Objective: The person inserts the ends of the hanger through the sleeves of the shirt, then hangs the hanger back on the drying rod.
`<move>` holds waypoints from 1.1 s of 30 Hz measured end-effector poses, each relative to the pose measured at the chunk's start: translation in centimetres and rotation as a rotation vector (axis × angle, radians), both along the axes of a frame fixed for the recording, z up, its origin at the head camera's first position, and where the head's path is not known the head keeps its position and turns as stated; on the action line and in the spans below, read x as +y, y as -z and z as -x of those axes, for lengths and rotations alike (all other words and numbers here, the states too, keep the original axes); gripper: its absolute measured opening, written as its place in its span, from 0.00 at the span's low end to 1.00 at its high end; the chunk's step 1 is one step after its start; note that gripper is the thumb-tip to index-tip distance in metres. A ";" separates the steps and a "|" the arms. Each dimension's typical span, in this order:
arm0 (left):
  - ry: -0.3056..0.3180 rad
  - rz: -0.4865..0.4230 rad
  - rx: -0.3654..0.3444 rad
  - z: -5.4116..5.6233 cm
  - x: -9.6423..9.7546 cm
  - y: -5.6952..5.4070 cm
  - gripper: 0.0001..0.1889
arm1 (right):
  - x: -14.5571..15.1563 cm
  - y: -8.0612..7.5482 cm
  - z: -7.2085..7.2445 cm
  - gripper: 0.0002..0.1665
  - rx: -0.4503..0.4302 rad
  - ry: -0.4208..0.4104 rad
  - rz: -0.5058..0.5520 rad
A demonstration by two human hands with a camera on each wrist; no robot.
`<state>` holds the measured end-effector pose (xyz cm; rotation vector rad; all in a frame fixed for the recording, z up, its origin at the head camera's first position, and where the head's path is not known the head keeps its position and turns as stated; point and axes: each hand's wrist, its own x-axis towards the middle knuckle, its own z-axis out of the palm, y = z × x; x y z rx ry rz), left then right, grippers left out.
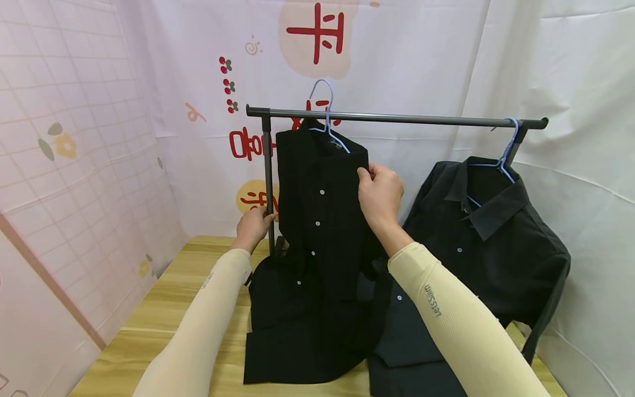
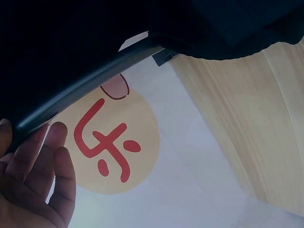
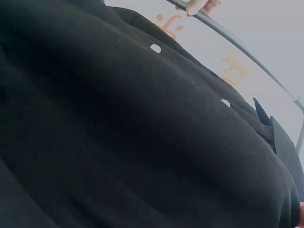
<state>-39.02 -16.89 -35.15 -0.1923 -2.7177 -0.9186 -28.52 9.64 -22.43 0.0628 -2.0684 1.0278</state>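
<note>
A black button-up shirt with white buttons hangs on a light blue hanger, whose hook rises above the rail of a dark metal clothes rack. My right hand pinches the shirt's right edge near the shoulder; only a sliver of that hand shows in the right wrist view. With my left hand I hold the rack's left upright pole. In the left wrist view, the thumb and forefinger meet the pole while the other fingers curl loosely. The shirt's lower part lies on the table.
A second black shirt hangs from another blue hanger at the rack's right end, its lower part on the wooden table. Behind the rack hangs a white printed cloth.
</note>
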 end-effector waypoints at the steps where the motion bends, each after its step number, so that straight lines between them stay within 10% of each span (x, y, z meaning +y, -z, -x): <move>1: 0.001 -0.005 -0.002 0.0 0.0 0.0 0.13 | -0.3 0.0 0.1 0.21 -0.009 -0.001 0.001; 18: -0.010 -0.013 -0.015 -0.3 0.2 0.0 0.14 | -3.5 2.0 2.2 0.31 -0.323 -0.110 0.166; 33: -0.015 -0.015 -0.002 -0.1 0.3 0.5 0.14 | -1.4 3.6 2.0 0.32 -0.402 -0.282 -0.082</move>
